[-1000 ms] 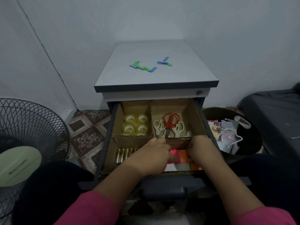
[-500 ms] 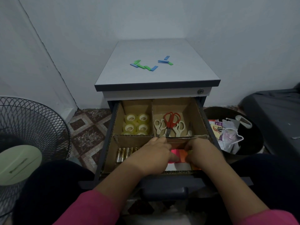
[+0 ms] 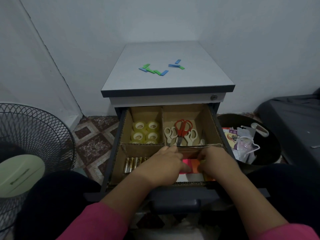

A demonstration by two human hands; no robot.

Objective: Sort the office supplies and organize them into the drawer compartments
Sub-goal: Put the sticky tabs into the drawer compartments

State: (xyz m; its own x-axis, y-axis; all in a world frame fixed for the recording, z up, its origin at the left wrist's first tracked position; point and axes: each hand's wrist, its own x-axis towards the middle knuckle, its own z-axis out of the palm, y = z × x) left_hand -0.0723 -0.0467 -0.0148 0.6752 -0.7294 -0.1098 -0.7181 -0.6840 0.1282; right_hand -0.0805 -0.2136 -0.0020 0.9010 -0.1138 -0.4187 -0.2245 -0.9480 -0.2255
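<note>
Over front-right compartment, both hands [image 3: 188, 163] curled, gripping sticky notes [image 3: 192, 164]

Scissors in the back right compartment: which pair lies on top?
The red-handled scissors; they lie across the cream-handled scissors, the only coloured pair, blades pointing toward the person.

matt cardboard dividers [image 3: 142, 146], glossy metal batteries [image 3: 134, 164]
</note>
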